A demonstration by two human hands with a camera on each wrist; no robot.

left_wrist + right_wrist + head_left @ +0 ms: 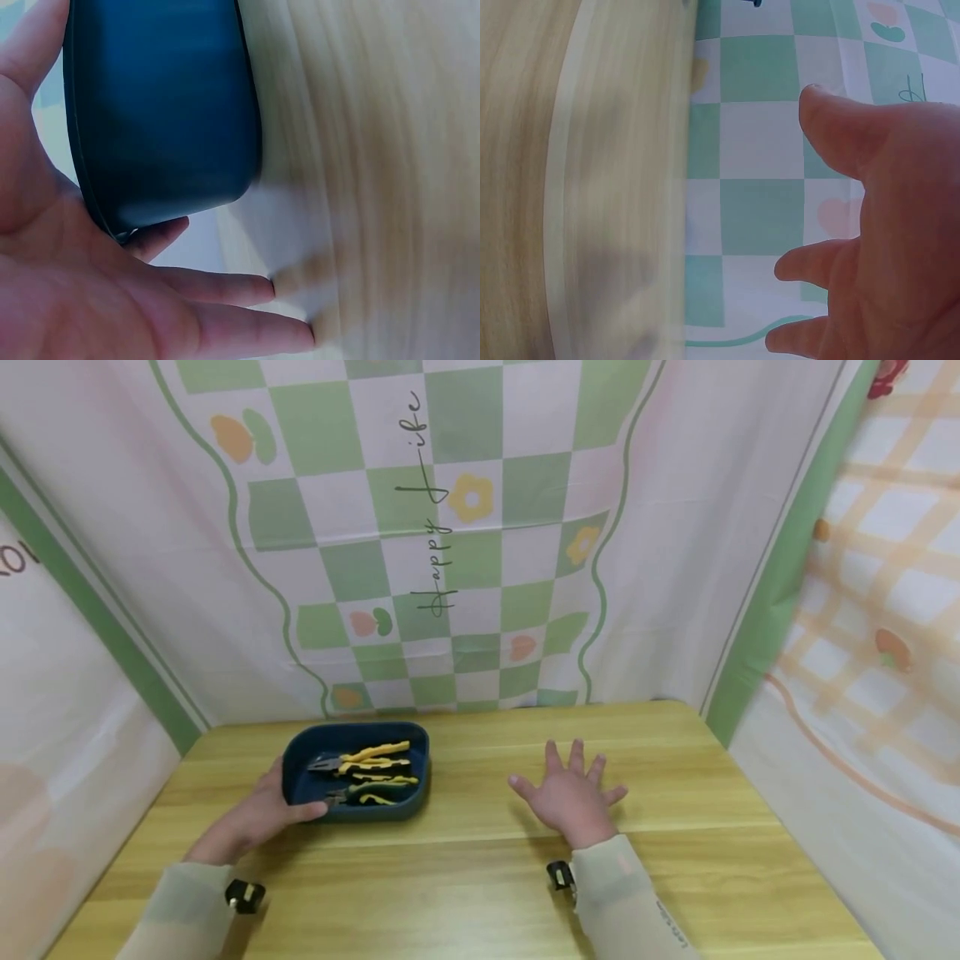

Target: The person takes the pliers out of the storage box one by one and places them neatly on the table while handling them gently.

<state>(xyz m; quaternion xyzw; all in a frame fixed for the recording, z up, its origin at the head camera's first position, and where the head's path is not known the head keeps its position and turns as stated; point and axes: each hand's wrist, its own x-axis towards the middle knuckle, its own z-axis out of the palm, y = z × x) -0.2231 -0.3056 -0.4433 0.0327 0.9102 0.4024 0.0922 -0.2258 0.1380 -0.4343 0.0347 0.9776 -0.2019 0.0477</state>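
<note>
The tray (pixel 382 813) is dark blue, its pliers (pixel 382 750) yellow-handled; the far cloth (pixel 480 560) shows green-and-white checks, the right cloth (pixel 885 577) orange plaid.

The left arm (pixel 180 906) is reaching forward and inward, and the right arm (pixel 630 893) is reaching forward, angling slightly leftward. At the left hand (pixel 264 814), the left thumb (pixel 307 812) is stretching out rightward, apart from the left fingers (pixel 251 328); two of these are extending straight, one beside the other, and the left palm (pixel 67 300) is showing. Well apart, the right hand (pixel 572 800) is spreading wide, its back facing up: the right thumb (pixel 523 788) is pointing leftward while four right fingers (pixel 576 757) are fanning out.
</note>
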